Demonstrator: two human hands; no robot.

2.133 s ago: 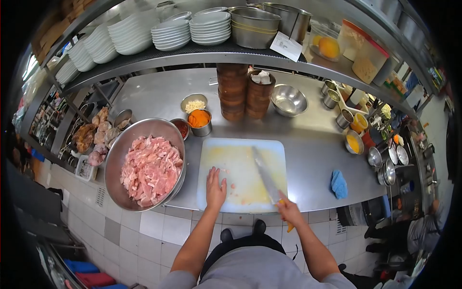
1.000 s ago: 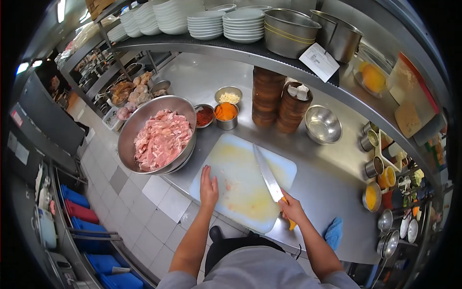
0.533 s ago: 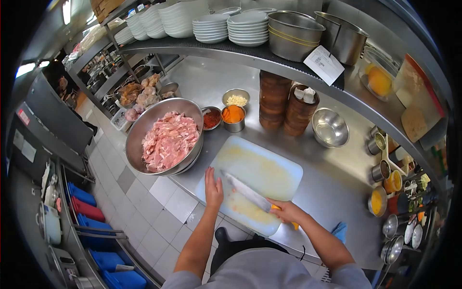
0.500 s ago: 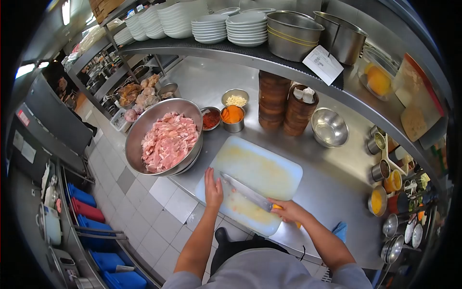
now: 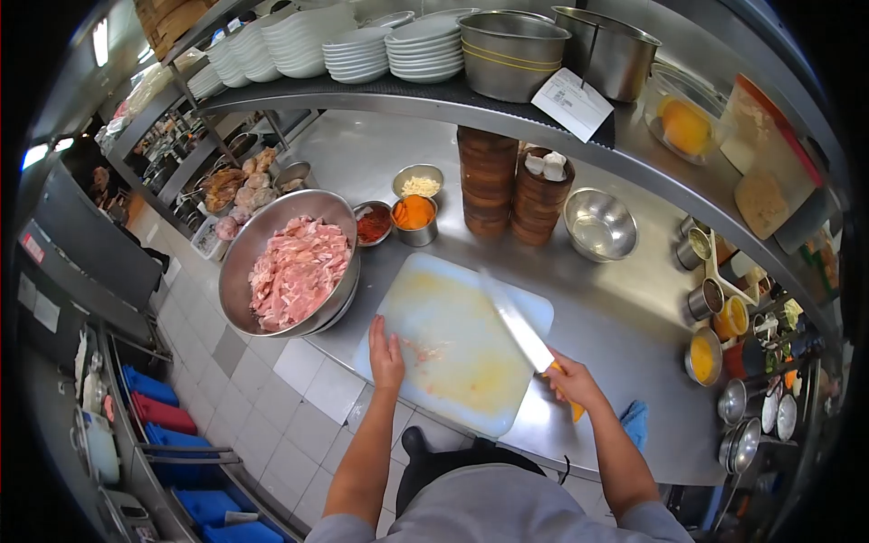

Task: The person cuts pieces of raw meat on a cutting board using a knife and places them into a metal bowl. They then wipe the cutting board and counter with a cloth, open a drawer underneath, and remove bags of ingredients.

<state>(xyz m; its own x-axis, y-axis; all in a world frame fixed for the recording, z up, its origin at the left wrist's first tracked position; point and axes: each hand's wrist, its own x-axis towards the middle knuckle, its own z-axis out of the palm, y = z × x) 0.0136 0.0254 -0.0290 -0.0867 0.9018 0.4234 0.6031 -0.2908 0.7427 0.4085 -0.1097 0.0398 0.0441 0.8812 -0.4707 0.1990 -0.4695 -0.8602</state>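
Observation:
My right hand (image 5: 568,380) is wrapped round the yellow handle of a large knife (image 5: 518,328), whose blade points up and away over the right side of the white cutting board (image 5: 453,317). Fingers extended, my left hand (image 5: 386,355) rests at the board's left edge and holds nothing. Small pink scraps (image 5: 425,351) lie on the board just right of that hand. Left of the board, a big steel bowl (image 5: 237,288) is heaped with raw sliced meat (image 5: 300,271).
Behind the board stand small bowls of red seasoning (image 5: 372,223), orange paste (image 5: 414,213) and chopped garlic (image 5: 420,186), wooden steamer stacks (image 5: 487,181) and a steel bowl (image 5: 600,224). A blue cloth (image 5: 635,423) lies right. A shelf (image 5: 407,107) with plates crosses above.
The knife has swung away from my left hand to the board's right side. My right hand has moved right and slightly up. The view has shifted a little.

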